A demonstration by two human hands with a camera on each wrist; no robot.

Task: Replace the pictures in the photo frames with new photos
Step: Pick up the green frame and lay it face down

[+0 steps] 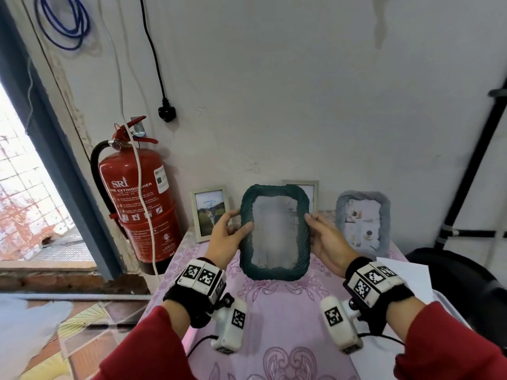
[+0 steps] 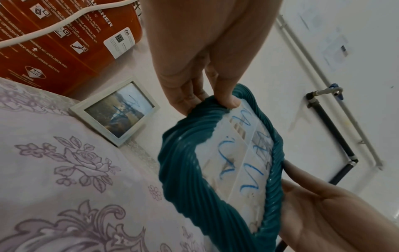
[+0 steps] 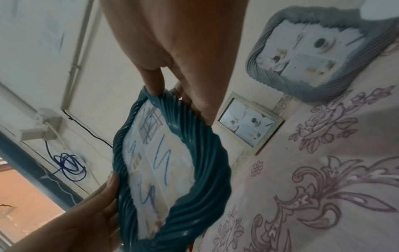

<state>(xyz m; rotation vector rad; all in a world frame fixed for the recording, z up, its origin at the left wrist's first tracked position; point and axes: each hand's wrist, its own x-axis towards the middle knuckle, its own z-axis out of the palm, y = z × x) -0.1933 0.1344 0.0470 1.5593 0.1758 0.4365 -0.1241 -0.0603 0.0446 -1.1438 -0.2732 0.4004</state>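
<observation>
I hold a dark teal ribbed photo frame (image 1: pixel 275 232) upright above the table, its front facing me. Its picture (image 2: pixel 244 163) carries blue scribbles. My left hand (image 1: pixel 229 233) grips the frame's left edge, thumb on the front and fingers behind. Over on the other edge, my right hand (image 1: pixel 323 237) grips in the same way. A small white frame (image 1: pixel 210 212) with a scribbled landscape photo leans on the wall at the left. Another white frame (image 3: pixel 248 121) stands behind the teal one. A grey ribbed frame (image 1: pixel 362 222) stands at the right.
A pink flowered cloth (image 1: pixel 274 338) covers the table. White paper sheets (image 1: pixel 403 272) lie at its right edge. A red fire extinguisher (image 1: pixel 137 198) hangs on the wall left of the table, with a white cord across it. A dark bag (image 1: pixel 461 272) sits at the right.
</observation>
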